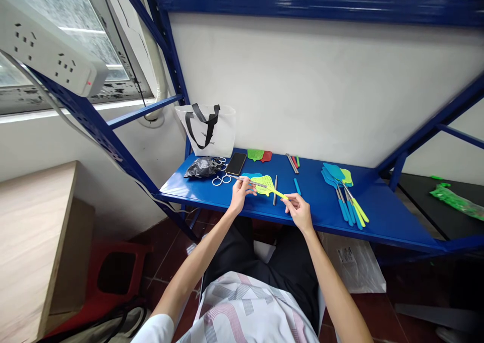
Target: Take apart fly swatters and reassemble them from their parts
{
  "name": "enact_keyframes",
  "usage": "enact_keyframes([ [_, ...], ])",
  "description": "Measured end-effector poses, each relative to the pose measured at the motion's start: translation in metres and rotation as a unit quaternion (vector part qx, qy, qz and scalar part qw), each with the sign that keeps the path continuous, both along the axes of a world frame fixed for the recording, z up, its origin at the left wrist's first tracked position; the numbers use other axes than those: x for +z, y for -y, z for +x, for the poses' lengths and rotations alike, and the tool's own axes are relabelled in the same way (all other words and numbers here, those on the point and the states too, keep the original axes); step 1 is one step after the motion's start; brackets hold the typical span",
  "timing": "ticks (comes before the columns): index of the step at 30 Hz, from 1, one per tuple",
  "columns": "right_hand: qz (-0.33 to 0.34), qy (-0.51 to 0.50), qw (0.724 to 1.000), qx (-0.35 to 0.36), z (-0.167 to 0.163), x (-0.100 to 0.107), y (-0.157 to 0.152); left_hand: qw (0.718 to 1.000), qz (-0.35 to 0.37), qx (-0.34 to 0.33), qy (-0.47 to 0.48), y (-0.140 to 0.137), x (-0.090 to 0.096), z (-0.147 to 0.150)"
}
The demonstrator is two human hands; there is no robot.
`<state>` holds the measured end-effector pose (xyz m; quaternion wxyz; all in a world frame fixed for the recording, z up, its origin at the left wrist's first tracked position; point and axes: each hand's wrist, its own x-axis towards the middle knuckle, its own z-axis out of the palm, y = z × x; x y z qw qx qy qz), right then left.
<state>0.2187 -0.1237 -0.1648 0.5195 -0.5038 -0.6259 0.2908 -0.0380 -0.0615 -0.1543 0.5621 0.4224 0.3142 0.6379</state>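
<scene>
Over the blue shelf, my left hand (242, 193) pinches a thin metal rod (257, 183). The fingers of my right hand (298, 209) close on a yellow handle (279, 194), which lines up with the rod's right end. Just behind the rod is a yellow-green fly swatter head (263, 180), overlapping a blue swatter head (251, 175). Whether the yellow-green head touches the rod I cannot tell. Another metal rod (275, 191) and a blue handle (297, 186) lie on the shelf near my right hand.
Several swatters with handles (348, 197) lie piled at right. Green (255, 154) and red swatter heads (266, 156), loose rods (292, 163), a phone (236, 163), white rings (217, 181), a black plastic bag (200, 167) and a white tote (221, 131) stand farther back or left. Blue posts frame the shelf.
</scene>
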Motion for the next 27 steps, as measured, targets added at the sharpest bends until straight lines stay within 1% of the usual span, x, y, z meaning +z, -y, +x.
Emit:
enact_keyframes([
  [1, -0.003, 0.000, 1.000, 0.003, 0.000, 0.000, 0.000, 1.000, 0.003, -0.012, -0.007, 0.000, 0.000, 0.000],
  [3, -0.013, 0.015, 1.000, 0.024, 0.000, 0.000, 0.001, 0.998, 0.015, -0.057, -0.035, 0.002, 0.000, 0.000],
  [5, -0.016, 0.050, 0.997, 0.051, -0.002, -0.001, 0.002, 0.992, 0.029, -0.104, -0.071, 0.004, 0.000, 0.001],
  [6, -0.012, 0.072, 0.995, 0.061, -0.003, -0.001, 0.002, 0.989, 0.034, -0.117, -0.087, 0.005, 0.000, 0.001],
  [9, 0.013, 0.124, 0.990, 0.066, -0.007, -0.003, 0.003, 0.986, 0.038, -0.116, -0.110, 0.006, 0.001, 0.002],
  [12, 0.023, 0.157, 0.986, 0.057, -0.009, -0.003, 0.003, 0.984, 0.036, -0.118, -0.130, 0.006, 0.002, 0.002],
  [16, 0.025, 0.211, 0.977, 0.032, -0.011, -0.001, 0.003, 0.970, 0.057, -0.145, -0.185, 0.008, 0.003, 0.003],
  [19, 0.051, 0.244, 0.968, 0.023, -0.013, 0.001, 0.004, 0.958, 0.077, -0.152, -0.230, 0.010, 0.003, 0.004],
  [21, 0.069, 0.247, 0.966, 0.013, -0.014, 0.002, 0.004, 0.955, 0.080, -0.146, -0.245, 0.012, 0.003, 0.006],
  [23, 0.077, 0.232, 0.969, -0.020, -0.014, 0.002, 0.003, 0.955, 0.083, -0.138, -0.248, 0.014, 0.004, 0.007],
  [27, 0.073, 0.182, 0.973, -0.125, -0.010, 0.000, -0.002, 0.956, 0.090, -0.120, -0.253, 0.015, 0.006, 0.009],
])
